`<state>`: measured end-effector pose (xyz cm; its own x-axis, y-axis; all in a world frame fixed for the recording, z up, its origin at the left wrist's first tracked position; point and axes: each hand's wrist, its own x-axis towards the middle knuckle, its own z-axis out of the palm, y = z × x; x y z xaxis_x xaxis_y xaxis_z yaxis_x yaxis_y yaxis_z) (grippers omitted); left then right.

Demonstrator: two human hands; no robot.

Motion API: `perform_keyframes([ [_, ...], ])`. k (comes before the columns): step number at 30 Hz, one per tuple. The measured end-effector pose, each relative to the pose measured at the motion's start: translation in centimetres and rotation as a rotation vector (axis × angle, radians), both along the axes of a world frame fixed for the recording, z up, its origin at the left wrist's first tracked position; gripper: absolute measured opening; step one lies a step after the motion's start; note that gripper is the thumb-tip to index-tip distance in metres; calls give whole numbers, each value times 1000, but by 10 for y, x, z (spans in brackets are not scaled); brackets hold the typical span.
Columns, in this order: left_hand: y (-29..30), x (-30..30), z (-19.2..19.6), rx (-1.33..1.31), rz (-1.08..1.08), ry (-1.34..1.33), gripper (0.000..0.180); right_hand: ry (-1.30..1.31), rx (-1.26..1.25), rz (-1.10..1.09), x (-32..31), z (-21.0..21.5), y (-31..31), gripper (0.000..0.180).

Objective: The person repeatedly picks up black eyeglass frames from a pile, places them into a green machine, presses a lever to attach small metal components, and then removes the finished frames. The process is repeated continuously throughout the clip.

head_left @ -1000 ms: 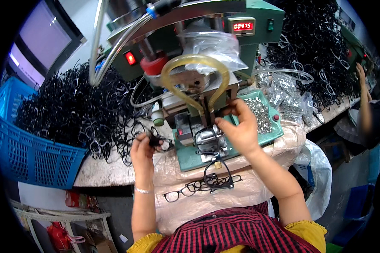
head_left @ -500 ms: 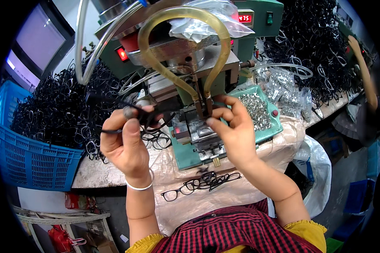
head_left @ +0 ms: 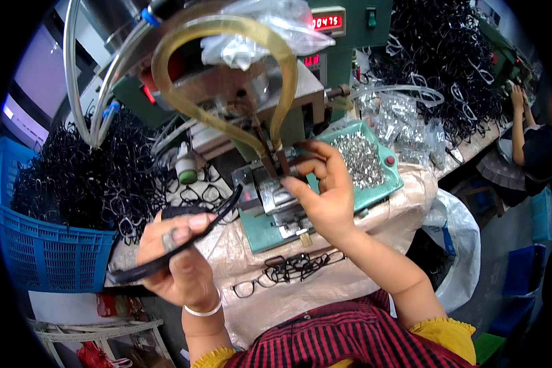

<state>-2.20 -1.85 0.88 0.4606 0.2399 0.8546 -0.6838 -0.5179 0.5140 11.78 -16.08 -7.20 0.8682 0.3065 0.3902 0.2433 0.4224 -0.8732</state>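
My left hand is closed on a black eyeglass frame, which is tilted in front of the machine's left side. My right hand is at the metal fixture of a green bench machine. Thumb and fingertips are drawn together beside the two copper-coloured prongs; whatever they pinch is too small to make out. A looped yellowish hose runs down to these prongs. Several black eyeglass frames lie on the covered bench close to me.
A green tray of small metal parts stands right of the fixture, with clear bags of parts behind. Piles of black frames rise at both sides. A blue basket is at left. Another person is at far right.
My left hand has moved down and left with the eyeglass frame, swinging it away from the fixture. My right hand stays at the fixture. The view has shifted a little.
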Motion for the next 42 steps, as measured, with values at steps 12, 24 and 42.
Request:
perform_keyframes([
  [12, 19, 24, -4, -90, 45, 34, 14, 68, 59, 15, -19, 10, 1, 59],
  [24, -5, 30, -38, 589, -133, 226, 21, -89, -426, -555, 80, -74, -121, 41],
  [42, 192, -53, -48, 634, 1274, 758, 28, -704, -872, -591, 64, -53, -79, 8],
])
